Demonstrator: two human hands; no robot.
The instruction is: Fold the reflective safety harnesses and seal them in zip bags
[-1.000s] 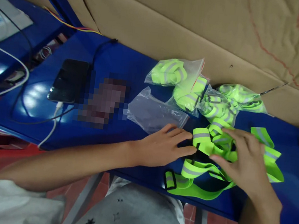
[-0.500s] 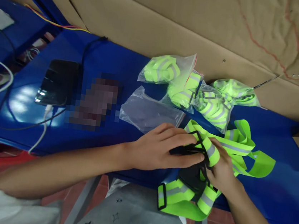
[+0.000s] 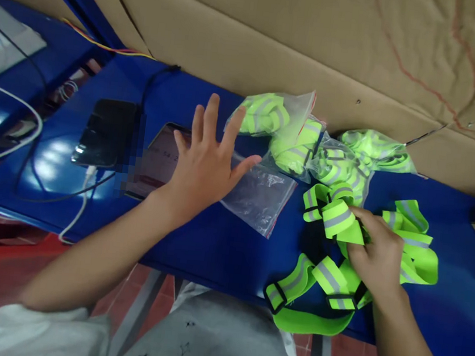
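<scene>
My left hand (image 3: 206, 160) is open with fingers spread, over the left end of an empty clear plastic bag (image 3: 261, 195) lying on the blue table (image 3: 213, 244). My right hand (image 3: 376, 257) is closed on a neon yellow-green reflective strap harness (image 3: 336, 218), pinching a folded bundle of its bands. Loose loops of the harness with black buckles hang over the table's near edge (image 3: 307, 317).
Several clear bags packed with folded neon straps (image 3: 293, 138) lie at the back against a cardboard wall (image 3: 321, 44). A black phone (image 3: 108, 132) with a white cable lies at the left, a blurred screen beside it. Wires run along the left.
My left hand has let go of the harness and moved left and up over the empty bag, fingers spreading. My right hand keeps the strap bundle, now shifted slightly right.
</scene>
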